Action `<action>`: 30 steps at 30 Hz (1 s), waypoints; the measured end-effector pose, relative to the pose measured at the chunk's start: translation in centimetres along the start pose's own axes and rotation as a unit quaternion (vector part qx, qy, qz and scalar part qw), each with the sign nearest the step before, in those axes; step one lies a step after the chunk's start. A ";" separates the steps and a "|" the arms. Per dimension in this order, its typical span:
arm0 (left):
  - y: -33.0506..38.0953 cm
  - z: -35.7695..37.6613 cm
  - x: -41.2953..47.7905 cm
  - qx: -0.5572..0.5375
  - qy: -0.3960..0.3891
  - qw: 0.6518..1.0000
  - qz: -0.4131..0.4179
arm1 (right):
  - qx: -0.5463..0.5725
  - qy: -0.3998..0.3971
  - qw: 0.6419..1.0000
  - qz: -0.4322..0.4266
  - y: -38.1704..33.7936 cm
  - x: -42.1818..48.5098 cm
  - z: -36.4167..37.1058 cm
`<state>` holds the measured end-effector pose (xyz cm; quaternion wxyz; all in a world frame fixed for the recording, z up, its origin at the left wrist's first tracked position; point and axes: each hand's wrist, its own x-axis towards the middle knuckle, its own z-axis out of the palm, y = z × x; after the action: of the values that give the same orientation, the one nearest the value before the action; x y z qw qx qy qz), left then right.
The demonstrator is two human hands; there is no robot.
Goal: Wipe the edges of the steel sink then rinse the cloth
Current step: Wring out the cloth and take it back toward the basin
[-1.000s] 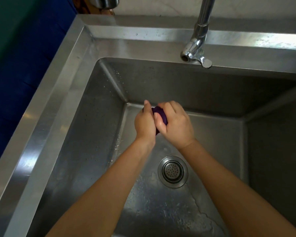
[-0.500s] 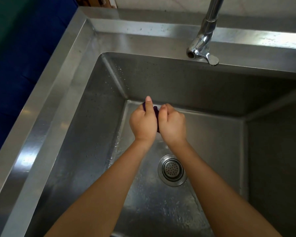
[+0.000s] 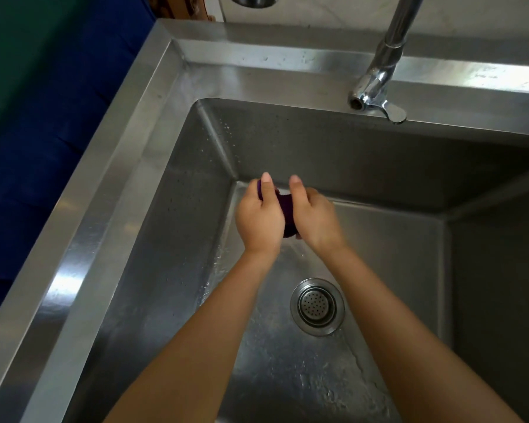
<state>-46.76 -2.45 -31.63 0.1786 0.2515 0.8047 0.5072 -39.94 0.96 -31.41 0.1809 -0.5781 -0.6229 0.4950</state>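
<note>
The two hands hang side by side over the basin of the sink (image 3: 104,209), left hand (image 3: 258,222) and right hand (image 3: 313,221), with the cloth (image 3: 287,215) held between them and touching both. The drain (image 3: 317,306) lies in the basin floor behind the right hand, under that forearm. Beyond the right hand and off to its right stands the tap (image 3: 376,83) on the back ledge, its spout over the basin. The sink's side rim runs well to the left of the left hand.
</note>
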 end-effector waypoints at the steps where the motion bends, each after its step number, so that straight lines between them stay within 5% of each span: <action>1: 0.2 -0.1 0.3 -0.001 0.011 1.000 -0.005 | 0.006 -0.004 1.000 -0.019 0.2 -0.5 -0.5; 4: 0.8 -0.4 1.3 -0.023 0.027 0.995 -0.095 | -0.106 0.031 0.975 -0.195 0.7 -1.9 -2.1; 9: 2.7 -0.9 0.6 -0.165 -0.114 0.919 -0.338 | -0.184 -0.034 0.894 -0.406 0.3 -1.7 -2.3; 11: 3.4 -1.5 0.3 -0.183 -0.164 0.896 -0.370 | -0.206 -0.022 0.860 -0.467 0.4 -1.4 -2.4; 17: 4.2 -1.6 0.1 -0.173 -0.209 0.896 -0.351 | -0.269 -0.001 0.778 -0.568 -0.4 -0.4 -4.0; 23: 4.2 -1.2 -1.2 -0.165 -0.117 0.919 -0.339 | -0.219 0.080 0.823 -0.518 -1.3 -1.0 -3.6; 30: 3.9 -0.4 -0.9 -0.051 -0.023 0.990 -0.126 | -0.092 0.151 0.915 -0.362 -1.6 -1.9 -2.5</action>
<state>-45.33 -1.87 -27.92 0.2723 0.1500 0.7986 0.5154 -38.29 0.51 -28.34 0.3852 -0.3949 -0.7979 0.2428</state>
